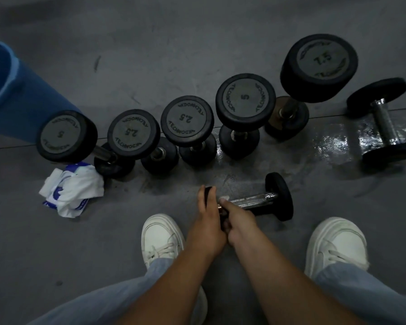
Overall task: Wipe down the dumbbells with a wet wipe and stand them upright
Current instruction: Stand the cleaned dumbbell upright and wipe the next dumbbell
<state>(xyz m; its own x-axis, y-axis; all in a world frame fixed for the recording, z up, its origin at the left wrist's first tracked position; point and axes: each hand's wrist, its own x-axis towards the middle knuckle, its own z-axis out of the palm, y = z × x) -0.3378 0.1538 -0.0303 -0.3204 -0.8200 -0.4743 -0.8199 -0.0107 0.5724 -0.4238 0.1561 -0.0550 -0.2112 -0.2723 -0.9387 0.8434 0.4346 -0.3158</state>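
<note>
Presently, the small dumbbell [263, 198] lies on its side at 6 o'clock from the upright row [186, 120]. The left hand [208, 214] clasps its near head. The right hand [238, 219] pinches a wet wipe [224, 197] against the handle. Judged dense, rigid and slick when damp; take it by the knurled handle.

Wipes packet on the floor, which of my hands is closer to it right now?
Left. The left hand grips one head of the lying dumbbell, to the right of the wipes packet; the right hand holds the handle just beyond it, farther away.
</note>
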